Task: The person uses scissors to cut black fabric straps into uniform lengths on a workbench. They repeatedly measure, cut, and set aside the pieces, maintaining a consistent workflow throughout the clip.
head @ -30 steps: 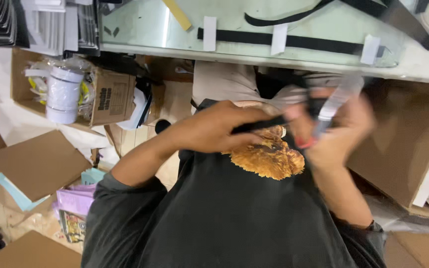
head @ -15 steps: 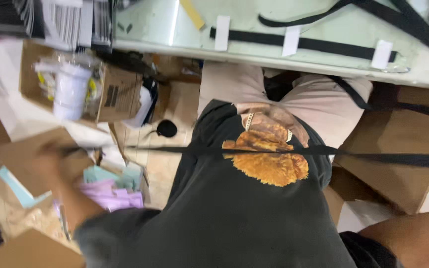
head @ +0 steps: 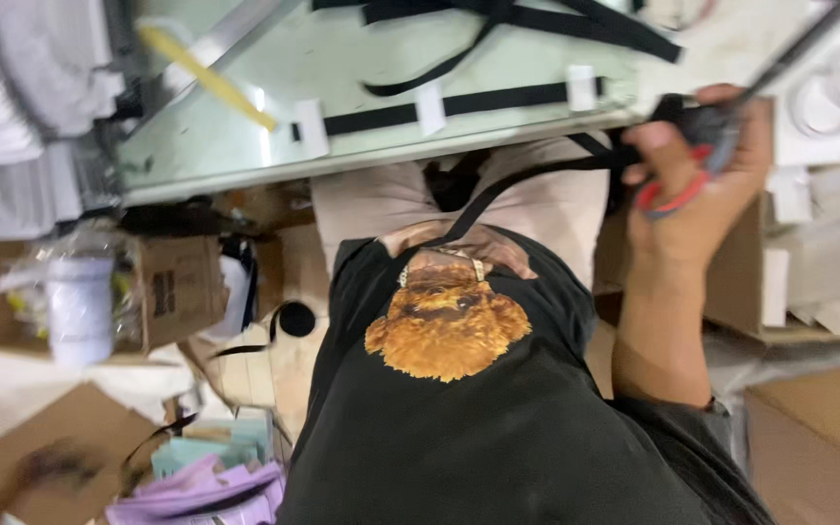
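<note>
My right hand [head: 702, 185] is raised at the table's right edge, closed around scissors [head: 707, 131] with black and red handles whose blades point up and right. A black strap [head: 527, 180] runs from that hand down to my lap over the black shirt with a brown dog print [head: 447, 326]. My left hand [head: 46, 465] is a dark blur low on the left, over cardboard on the floor. A thin black strap piece [head: 153, 437] curls beside it. Whether that hand holds anything cannot be made out.
A pale green table [head: 245, 146] carries black straps [head: 498, 97] with white tags and a yellow strip [head: 208, 78]. On the floor are an open cardboard box [head: 172, 287] with a white container [head: 80, 309], flat cardboard and purple and teal packets [head: 201, 481]. More boxes [head: 819, 282] stand right.
My right hand has risen from low on the right to the table edge with the scissors. My left hand has dropped lower left. The taut strap across my chest is gone.
</note>
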